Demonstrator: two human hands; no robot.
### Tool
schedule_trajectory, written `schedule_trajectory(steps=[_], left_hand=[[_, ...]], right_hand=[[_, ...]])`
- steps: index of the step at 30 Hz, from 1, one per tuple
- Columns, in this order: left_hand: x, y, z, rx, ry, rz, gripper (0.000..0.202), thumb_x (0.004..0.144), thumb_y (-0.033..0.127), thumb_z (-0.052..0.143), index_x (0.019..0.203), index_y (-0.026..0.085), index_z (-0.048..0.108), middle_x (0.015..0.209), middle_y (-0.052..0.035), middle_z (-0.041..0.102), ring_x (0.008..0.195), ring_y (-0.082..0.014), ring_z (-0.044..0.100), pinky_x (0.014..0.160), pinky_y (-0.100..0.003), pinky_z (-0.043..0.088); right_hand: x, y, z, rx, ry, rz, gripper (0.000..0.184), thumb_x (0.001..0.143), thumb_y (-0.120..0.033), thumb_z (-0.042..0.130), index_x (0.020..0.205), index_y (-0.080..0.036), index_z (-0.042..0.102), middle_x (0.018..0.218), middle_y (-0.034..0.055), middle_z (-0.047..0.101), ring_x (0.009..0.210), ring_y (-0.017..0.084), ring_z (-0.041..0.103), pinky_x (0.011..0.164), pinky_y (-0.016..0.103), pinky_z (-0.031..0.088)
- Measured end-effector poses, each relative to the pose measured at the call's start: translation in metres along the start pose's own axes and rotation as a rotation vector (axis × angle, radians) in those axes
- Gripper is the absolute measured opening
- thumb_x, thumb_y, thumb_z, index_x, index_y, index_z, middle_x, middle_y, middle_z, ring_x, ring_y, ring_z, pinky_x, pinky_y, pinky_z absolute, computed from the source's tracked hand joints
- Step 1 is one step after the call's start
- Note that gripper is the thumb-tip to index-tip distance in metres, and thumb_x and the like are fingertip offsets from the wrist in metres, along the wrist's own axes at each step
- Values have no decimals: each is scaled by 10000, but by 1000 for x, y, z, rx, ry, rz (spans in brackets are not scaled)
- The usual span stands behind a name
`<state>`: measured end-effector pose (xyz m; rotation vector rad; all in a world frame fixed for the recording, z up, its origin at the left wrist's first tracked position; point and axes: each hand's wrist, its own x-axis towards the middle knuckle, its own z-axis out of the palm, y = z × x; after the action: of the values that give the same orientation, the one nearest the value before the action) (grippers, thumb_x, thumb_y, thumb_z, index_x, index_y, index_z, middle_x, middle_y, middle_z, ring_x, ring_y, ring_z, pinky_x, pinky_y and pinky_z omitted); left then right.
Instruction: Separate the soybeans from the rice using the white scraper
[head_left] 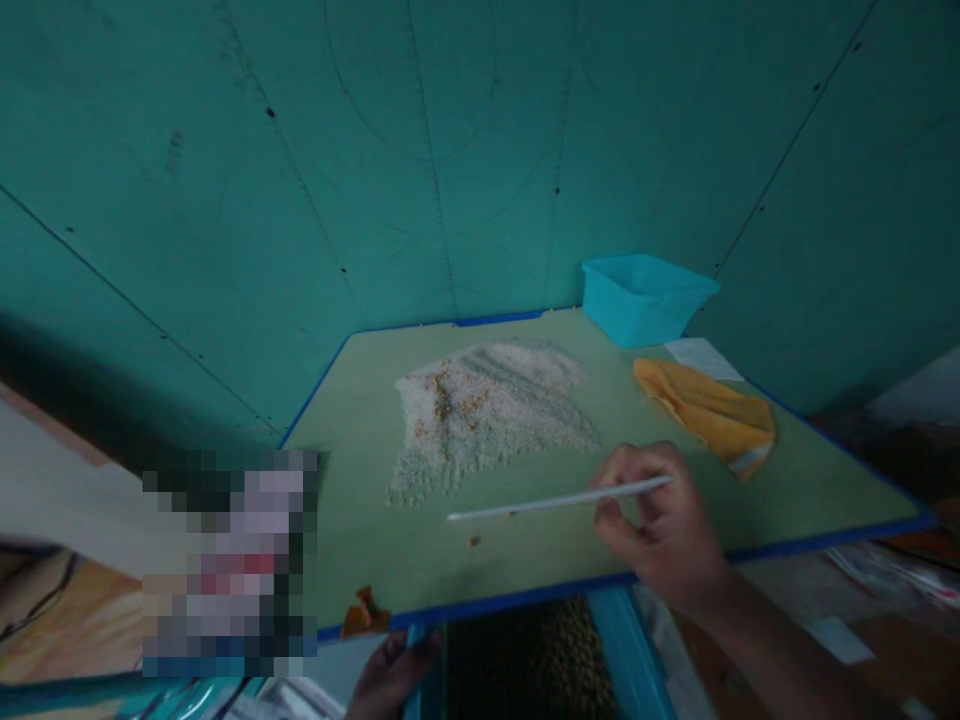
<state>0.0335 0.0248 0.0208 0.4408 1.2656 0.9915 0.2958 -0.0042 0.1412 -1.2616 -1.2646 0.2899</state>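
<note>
My right hand [660, 530] is closed around one end of a thin white stick [540, 502], which points left just above the table's near part. A wide heap of small pale grains [502, 410] lies beyond the stick, with brownish-orange bits [442, 400] scattered over its left side. Two small brown bits [474, 541] lie near the stick. Below the table's front edge, my left hand [394, 675] grips the left rim of a blue bin [630, 640]. Brown bean-like pieces [574, 660] show inside that bin; its left part is dark.
On the green tabletop [345, 410] with blue edging, a turquoise tub [637, 300] stands at the back right. Nearby are a white paper [705, 358] and an orange cloth [709, 410]. An orange-brown scrap [366, 612] lies at the front left. A green wall [480, 160] rises behind.
</note>
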Motion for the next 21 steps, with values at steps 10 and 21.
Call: schedule_trajectory(steps=[10,21], left_hand=[[-8,26,-11,200,51,233,96,669,136,704,638,209,650,763,-9,745,1036,-250,598,922,-484,435],[-10,22,-8,239,23,273,174,453,209,770,612,261,723,756,-55,773,1158,-450,454,1038,-566,224]], right_hand=[[-15,-6,4,95,-48,-178,306,691,-29,471,855,-268,372,701,-36,448,636,133,523,550,277,447],[-27,-16,14,122,-73,-164,258,682,-70,486,832,-263,403,661,-47,463,589,127,514,536,277,439]])
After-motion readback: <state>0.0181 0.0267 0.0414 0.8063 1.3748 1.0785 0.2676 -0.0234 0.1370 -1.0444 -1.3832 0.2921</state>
